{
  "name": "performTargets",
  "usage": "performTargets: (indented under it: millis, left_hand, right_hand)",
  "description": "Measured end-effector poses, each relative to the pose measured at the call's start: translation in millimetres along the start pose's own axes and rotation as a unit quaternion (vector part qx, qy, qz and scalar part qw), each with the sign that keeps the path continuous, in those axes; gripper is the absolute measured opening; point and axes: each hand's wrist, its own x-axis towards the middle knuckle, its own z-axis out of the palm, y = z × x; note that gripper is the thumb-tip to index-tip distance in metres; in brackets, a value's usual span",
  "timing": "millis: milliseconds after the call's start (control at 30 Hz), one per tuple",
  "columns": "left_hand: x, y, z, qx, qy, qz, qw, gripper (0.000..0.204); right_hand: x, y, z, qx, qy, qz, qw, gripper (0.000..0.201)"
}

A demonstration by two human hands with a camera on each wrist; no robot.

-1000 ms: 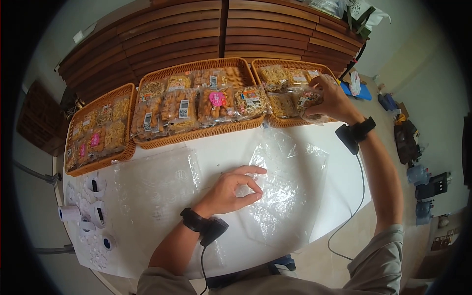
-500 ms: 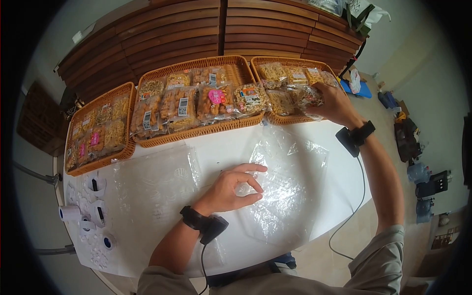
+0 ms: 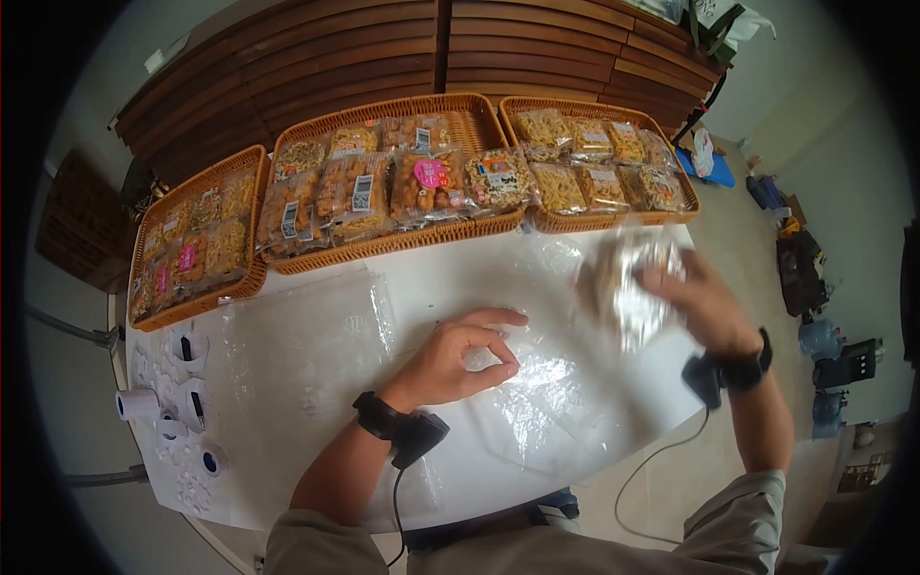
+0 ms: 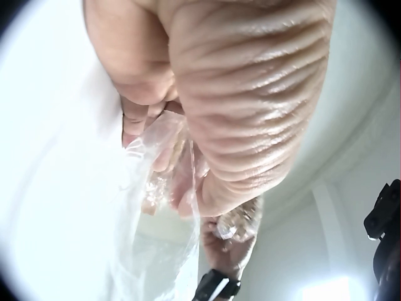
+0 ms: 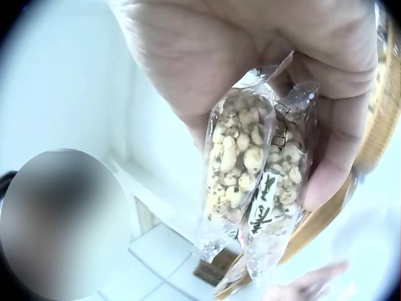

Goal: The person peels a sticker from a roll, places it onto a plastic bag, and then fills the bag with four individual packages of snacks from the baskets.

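Note:
My left hand (image 3: 446,359) is low over the table, its thumb and index finger curled together at the edge of a clear plastic bag (image 3: 546,402). In the left wrist view, the bag's thin film (image 4: 163,244) hangs from those fingers. My right hand (image 3: 711,302) grips snack packets (image 3: 628,292) in the air above the table's right side, blurred in the head view. Close up in the right wrist view, two see-through packets (image 5: 235,163) of pale nuts stand side by side between thumb and fingers, one bearing a white label with dark writing.
Three wicker baskets of snack packets line the back: the left basket (image 3: 251,278), the middle basket (image 3: 383,249) and the right basket (image 3: 613,222). More flat clear bags (image 3: 297,355) lie at the left. Label rolls (image 3: 139,404) and paper scraps are along the table's left edge.
My right hand has lifted snack packets out of the right basket and brought them nearer, over the table. The left hand keeps its hold at the bag.

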Motion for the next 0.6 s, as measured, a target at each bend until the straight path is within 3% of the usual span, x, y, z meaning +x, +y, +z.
performTargets:
  millis: [67,133,267,333,433,533,600]
  left_hand:
    - [0.1,-1.8,2.1,0.000,0.008,0.003,1.000,0.006]
    - [1.1,-4.7,2.2,0.015,0.017,0.017,1.000,0.009]
    - [0.1,-6.5,-1.3,0.008,-0.020,0.020,1.000,0.008]
    - [0.2,-6.3,-2.2,-0.007,-0.033,0.009,0.999,0.008]
    - [-0.2,-8.5,-1.7,-0.010,-0.036,0.009,0.999,0.009]
    - [0.5,-8.1,-1.5,-0.010,-0.038,0.011,0.999,0.011]
    - [0.4,-7.7,-1.6,-0.010,-0.041,0.010,0.999,0.011]
  right_hand:
    - [-26.1,0.9,18.5,0.035,-0.167,0.035,0.985,0.054]
    - [-43.4,13.1,35.0,-0.022,-0.258,0.076,0.963,0.054]
    - [-65.0,45.2,59.9,0.019,-0.346,0.152,0.926,0.059]
    - [-72.6,61.2,62.1,0.017,-0.331,0.163,0.929,0.062]
    - [-84.4,68.7,59.0,-0.068,-0.274,0.086,0.955,0.070]
    - [-97.0,71.9,53.6,-0.212,-0.220,-0.024,0.952,0.076]
    - [-104.4,73.6,53.1,-0.254,-0.159,-0.041,0.953,0.080]
